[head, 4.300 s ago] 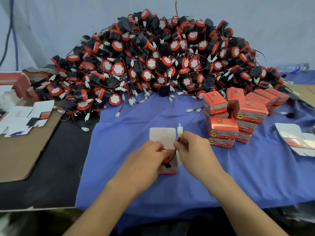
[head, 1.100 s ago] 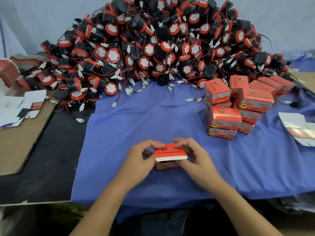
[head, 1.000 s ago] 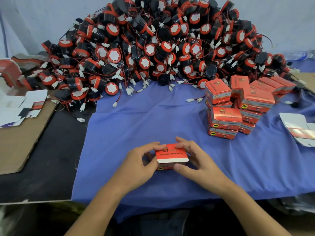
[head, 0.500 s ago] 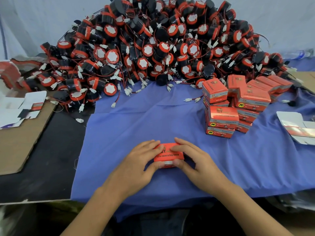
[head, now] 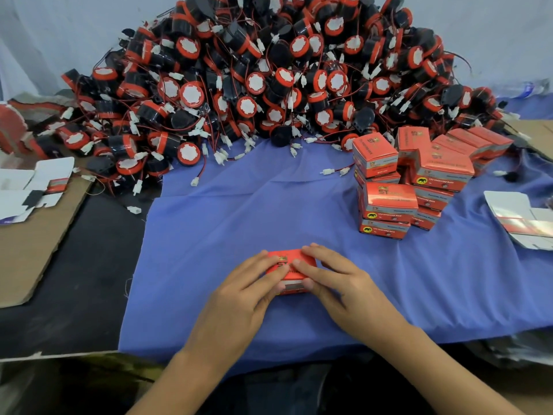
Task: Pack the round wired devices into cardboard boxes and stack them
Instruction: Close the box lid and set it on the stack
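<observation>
Blue cloth covers the tabletop, and the red cardboard box sits on it near the front edge. The left hand and right hand lay nearly straight fingers on its lid, thumbs against the front face. Light, thin card probably dents, so opposite side walls look the best grip. Contents and tuck flap are hidden.

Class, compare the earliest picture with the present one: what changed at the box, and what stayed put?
The red box is now shut: its white flap, standing open before, was folded down. The right hand let go of the white connector; it and the left hand now press flat on the lid. The device pile and stacked boxes stayed put.
</observation>
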Demonstrator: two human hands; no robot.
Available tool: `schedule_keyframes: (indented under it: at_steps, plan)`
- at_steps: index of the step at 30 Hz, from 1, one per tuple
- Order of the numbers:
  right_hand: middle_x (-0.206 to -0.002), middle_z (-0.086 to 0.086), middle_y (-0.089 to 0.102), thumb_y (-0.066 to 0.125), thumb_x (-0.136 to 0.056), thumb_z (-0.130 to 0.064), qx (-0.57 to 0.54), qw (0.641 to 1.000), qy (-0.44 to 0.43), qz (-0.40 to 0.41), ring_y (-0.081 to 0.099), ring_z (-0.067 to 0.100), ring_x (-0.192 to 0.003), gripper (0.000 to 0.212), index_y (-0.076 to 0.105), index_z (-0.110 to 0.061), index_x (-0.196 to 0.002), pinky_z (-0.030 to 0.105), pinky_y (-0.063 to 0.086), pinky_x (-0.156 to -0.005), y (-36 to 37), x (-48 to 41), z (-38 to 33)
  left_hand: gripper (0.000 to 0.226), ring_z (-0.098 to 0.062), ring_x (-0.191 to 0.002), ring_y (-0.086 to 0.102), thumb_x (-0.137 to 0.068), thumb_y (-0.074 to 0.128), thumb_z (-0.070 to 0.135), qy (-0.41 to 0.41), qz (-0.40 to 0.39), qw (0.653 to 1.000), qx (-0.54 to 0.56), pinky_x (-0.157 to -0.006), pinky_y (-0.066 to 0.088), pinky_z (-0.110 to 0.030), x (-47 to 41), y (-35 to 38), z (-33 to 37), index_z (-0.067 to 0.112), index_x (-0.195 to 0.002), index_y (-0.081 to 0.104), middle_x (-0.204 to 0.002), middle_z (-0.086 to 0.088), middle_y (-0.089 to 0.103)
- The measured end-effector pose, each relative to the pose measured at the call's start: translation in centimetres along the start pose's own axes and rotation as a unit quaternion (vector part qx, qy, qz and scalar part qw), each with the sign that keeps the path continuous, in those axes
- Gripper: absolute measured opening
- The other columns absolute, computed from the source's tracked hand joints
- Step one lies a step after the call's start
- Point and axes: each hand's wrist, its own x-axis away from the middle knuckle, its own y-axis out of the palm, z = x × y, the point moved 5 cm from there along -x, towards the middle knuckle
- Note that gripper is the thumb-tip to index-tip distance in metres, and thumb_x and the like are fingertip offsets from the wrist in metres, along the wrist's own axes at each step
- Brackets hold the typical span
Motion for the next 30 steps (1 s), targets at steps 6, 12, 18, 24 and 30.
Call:
schedule_keyframes:
  at_steps: [6, 12, 18, 24, 30]
  plan:
    - [-0.160, 0.003, 0.043, 0.068, -0.097, -0.012, 0.066, 0.998, 0.012, -0.016, 0.051, 0.022, -0.141, 0.049, 0.058, -0.016, -0.145, 0.033, 0.049, -0.109, 0.6, 1.5, -1.0, 0.053, -0.024, -0.142, 0.049, -0.090, 0.048, 0.004, 0.042, -0.039, 0.991, -0.120, -0.090, 0.057, -0.024, 1.8, 0.8, 1.8, 0.009, -0.141, 0.062, -0.153, -0.005, 0.052]
    - [-0.162, -0.007, 0.037, 0.068, -0.095, -0.004, -0.092, 0.985, 0.136, 0.053, 0.036, -0.001, -0.147, 0.064, 0.049, -0.036, -0.147, 0.025, 0.037, -0.117, 1.2, 2.3, -1.2, 0.039, -0.009, -0.127, 0.060, -0.091, 0.075, 0.001, -0.154, 0.036, 0.983, 0.090, -0.107, 0.047, -0.023, 0.5, 0.5, 1.5, 0.016, -0.127, 0.074, -0.146, 0.001, 0.058]
    - [-0.138, -0.008, 0.063, 0.062, -0.094, 0.011, -0.270, 0.907, 0.183, 0.266, 0.062, 0.012, -0.128, 0.054, 0.050, -0.017, -0.139, 0.024, 0.051, -0.102, -3.0, 1.6, -0.5, 0.031, -0.012, -0.112, 0.069, -0.091, 0.078, 0.011, -0.200, 0.168, 0.919, 0.294, -0.089, 0.056, -0.018, -4.8, -0.4, 4.6, 0.029, -0.115, 0.071, -0.113, 0.009, 0.071]
    - [-0.131, -0.003, 0.063, 0.059, -0.098, 0.004, -0.188, 0.898, 0.180, 0.354, 0.063, 0.005, -0.122, 0.044, 0.054, -0.019, -0.135, 0.015, 0.051, -0.093, -10.5, -1.3, 2.6, 0.024, -0.006, -0.111, 0.068, -0.098, 0.069, 0.011, -0.149, 0.136, 0.921, 0.332, -0.088, 0.053, -0.014, -13.9, 2.5, 7.9, 0.012, -0.122, 0.070, -0.117, 0.003, 0.073]
    - [-0.133, 0.008, 0.056, 0.060, -0.094, 0.003, -0.007, 0.916, 0.270, 0.295, 0.051, 0.022, -0.128, 0.050, 0.054, -0.007, -0.143, 0.045, 0.045, -0.108, -11.8, -2.4, 6.9, 0.039, -0.015, -0.135, 0.055, -0.104, 0.057, 0.008, -0.161, 0.014, 0.948, 0.274, -0.112, 0.046, -0.035, -17.5, 7.7, 7.6, 0.009, -0.143, 0.057, -0.144, -0.003, 0.061]
